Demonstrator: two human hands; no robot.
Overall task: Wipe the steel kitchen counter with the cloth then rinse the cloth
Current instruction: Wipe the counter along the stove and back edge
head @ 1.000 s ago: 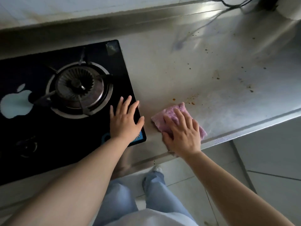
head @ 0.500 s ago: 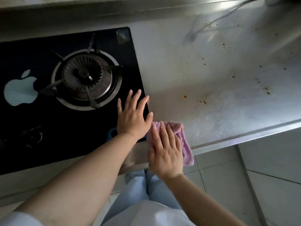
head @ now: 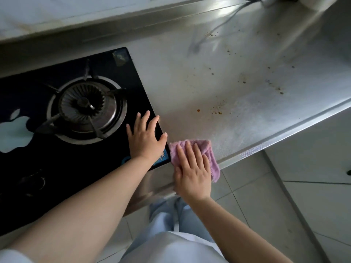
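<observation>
Counter [head: 190,76]: I read it as brushed steel, running from the stove's right edge off to the frame's right, with a raised back ledge and a rolled front lip. Dull glare streaks its far end.

Stove [head: 57,168]: my landmark. Black glass top, set in the counter's left part. A pale apple-shaped mark shows at its left side.

Floor [head: 284,205]: light tiles, below the counter's front lip, right of the stove's near corner.

Burner [head: 85,109]: round, steel-ringed, with dark pan supports, in the middle of the stove.

Left hand [head: 146,137]: flat on the stove's near right corner, fingers straight and spread, grasping nothing. The thumb reaches the stove's right edge.

Right hand [head: 191,169]: just right of the stove's near corner, palm down on the cloth, fingers straight and close together, pressing rather than gripping.

Cloth [head: 207,149]: pink, fluffy, crumpled. It lies on the counter touching the stove's right edge at the near corner, mostly under my right hand. Its right side hangs past the front lip.

Cable [head: 224,23]: dark, trailing over the counter's back, far right of the stove.

Crumbs [head: 218,110]: brown-orange specks on the steel, right of the stove and beyond the cloth. More specks scatter further right.

Sticker [head: 163,155]: blue, at the stove's near right corner, partly under my left wrist. Print too small to read.
</observation>
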